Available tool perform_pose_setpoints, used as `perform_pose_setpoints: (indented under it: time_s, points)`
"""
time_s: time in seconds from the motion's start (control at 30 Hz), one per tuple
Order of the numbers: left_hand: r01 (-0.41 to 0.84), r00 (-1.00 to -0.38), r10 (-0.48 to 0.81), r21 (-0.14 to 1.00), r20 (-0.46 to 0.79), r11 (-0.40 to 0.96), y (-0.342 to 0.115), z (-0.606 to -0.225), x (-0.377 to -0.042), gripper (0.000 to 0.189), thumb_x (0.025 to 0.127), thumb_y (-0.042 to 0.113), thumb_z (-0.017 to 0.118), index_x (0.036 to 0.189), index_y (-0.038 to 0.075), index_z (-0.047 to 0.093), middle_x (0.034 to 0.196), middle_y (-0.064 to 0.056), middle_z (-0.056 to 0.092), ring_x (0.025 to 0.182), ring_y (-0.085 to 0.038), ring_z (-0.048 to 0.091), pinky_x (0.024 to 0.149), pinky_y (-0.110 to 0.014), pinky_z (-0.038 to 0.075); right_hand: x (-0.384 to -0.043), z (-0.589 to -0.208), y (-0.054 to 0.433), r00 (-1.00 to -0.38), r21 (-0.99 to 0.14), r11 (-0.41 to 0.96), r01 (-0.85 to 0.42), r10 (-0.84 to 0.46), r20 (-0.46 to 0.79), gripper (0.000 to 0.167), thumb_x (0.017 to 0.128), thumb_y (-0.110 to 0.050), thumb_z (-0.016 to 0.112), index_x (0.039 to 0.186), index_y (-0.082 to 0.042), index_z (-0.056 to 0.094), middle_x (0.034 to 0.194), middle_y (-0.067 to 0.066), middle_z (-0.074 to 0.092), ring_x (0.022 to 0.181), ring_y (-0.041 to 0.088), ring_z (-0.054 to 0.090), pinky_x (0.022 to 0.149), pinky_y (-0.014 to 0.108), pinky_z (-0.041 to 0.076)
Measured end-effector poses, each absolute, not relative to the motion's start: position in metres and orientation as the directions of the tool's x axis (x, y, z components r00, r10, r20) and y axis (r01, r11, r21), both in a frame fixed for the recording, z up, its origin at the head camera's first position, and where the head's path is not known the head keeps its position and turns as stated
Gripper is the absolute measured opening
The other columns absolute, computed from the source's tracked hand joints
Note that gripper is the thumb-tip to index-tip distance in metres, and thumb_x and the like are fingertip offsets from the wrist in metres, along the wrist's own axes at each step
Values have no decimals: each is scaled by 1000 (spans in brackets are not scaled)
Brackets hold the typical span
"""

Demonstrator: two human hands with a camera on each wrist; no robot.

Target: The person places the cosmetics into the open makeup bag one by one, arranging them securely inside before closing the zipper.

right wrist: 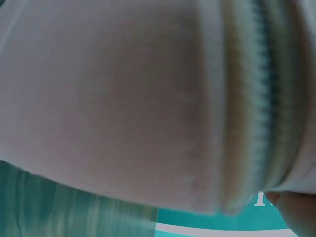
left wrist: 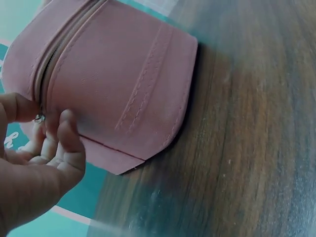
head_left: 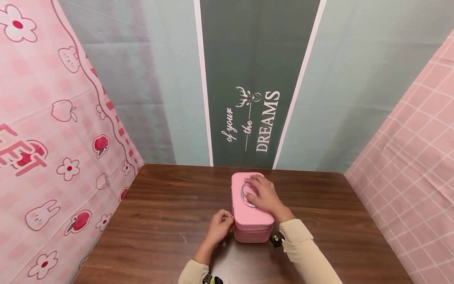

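A pink vanity case [head_left: 253, 218] with a zip around its lid stands upright on the wooden table. On top of the lid is a curved silver handle [head_left: 242, 193]. My left hand [head_left: 218, 228] is at the near left corner of the case and pinches the metal zip pull [left wrist: 39, 118] between thumb and fingers. Above it, the zipper [left wrist: 49, 66] runs along the side. Spread over the lid beside the handle, my right hand [head_left: 264, 194] presses down on the case. Close up in the right wrist view, the case wall [right wrist: 113, 103] is blurred and hides most of that hand.
The brown table [head_left: 170, 205] reaches back to a grey-green cloth [head_left: 262, 59] with printed lettering. Pink patterned cloths hang at the left [head_left: 64, 130] and right [head_left: 418, 157]. Small black devices are worn on both wrists.
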State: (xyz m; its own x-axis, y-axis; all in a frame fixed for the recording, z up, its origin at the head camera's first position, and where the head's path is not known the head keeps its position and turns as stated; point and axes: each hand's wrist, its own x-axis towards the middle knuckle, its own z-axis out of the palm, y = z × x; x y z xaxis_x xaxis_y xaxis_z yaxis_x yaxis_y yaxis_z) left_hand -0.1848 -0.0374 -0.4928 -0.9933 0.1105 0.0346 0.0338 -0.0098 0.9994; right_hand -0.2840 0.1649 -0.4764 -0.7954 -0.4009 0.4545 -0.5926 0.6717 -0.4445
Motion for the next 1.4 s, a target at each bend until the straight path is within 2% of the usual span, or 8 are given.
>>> perform_pose_setpoints:
  time_s: [0.2, 0.4, 0.57, 0.77, 0.87, 1.07, 1.27, 1.4]
  points:
    - [45, -999, 27, 998, 46, -39, -34, -490, -186, 5, 77, -11, 54, 78, -10, 50, 59, -1, 48, 49, -9, 45, 46, -18, 37, -283, -478, 162, -797, -448, 671, -591, -400, 453, 40, 80, -23, 62, 116, -7, 63, 126, 16, 52, 120, 33, 42, 85, 62, 33]
    - [24, -997, 66, 991, 33, -128, -37, -491, -190, 11, 75, -14, 51, 84, -18, 45, 61, -1, 47, 53, -9, 45, 50, -19, 38, -280, -478, 156, -825, -467, 703, -536, -321, 464, 33, 82, -22, 64, 111, -8, 64, 123, 15, 55, 117, 34, 46, 86, 58, 37]
    - [33, -981, 188, 996, 49, -88, -47, -488, -196, 12, 76, -15, 46, 86, -20, 41, 62, -2, 45, 56, -12, 45, 52, -20, 39, -277, -481, 154, -829, -507, 688, -519, -262, 494, 30, 81, -17, 66, 108, -5, 65, 119, 17, 56, 112, 39, 48, 84, 60, 37]
    - [4, -917, 396, 994, 47, -107, -62, -495, -209, 16, 79, -14, 43, 93, -21, 39, 70, -3, 47, 61, -14, 44, 57, -25, 37, -276, -486, 158, -837, -555, 649, -520, -257, 484, 31, 81, -16, 67, 110, -5, 64, 121, 17, 55, 114, 40, 44, 87, 62, 33]
    - [-38, -922, 386, 987, 25, -153, -65, -513, -215, 13, 81, -12, 47, 91, -18, 41, 72, -3, 52, 65, -14, 50, 59, -26, 41, -277, -487, 159, -836, -558, 643, -524, -261, 483, 31, 82, -17, 66, 110, -5, 64, 121, 17, 55, 114, 40, 44, 86, 63, 33]
    - [-32, -961, 274, 974, 32, -226, -55, -534, -214, 17, 83, -7, 58, 92, -14, 45, 73, -1, 58, 69, -15, 59, 63, -26, 45, -276, -487, 164, -832, -549, 655, -520, -242, 499, 31, 81, -16, 66, 110, -5, 64, 120, 17, 55, 112, 40, 45, 83, 63, 34]
    - [-111, -950, 312, 942, -7, -316, -50, -534, -215, 11, 83, -14, 45, 90, -6, 43, 72, -2, 54, 64, -12, 52, 60, -23, 42, -275, -485, 164, -847, -566, 653, -503, -240, 475, 31, 82, -17, 66, 110, -5, 64, 121, 18, 54, 114, 39, 43, 86, 63, 32]
    - [-151, -922, 386, 950, -34, -275, -56, -531, -219, 13, 82, -12, 39, 92, -5, 39, 72, -4, 50, 62, -14, 48, 57, -24, 39, -276, -484, 160, -849, -540, 677, -500, -259, 461, 31, 83, -18, 65, 111, -6, 64, 122, 17, 54, 116, 39, 43, 86, 62, 33]
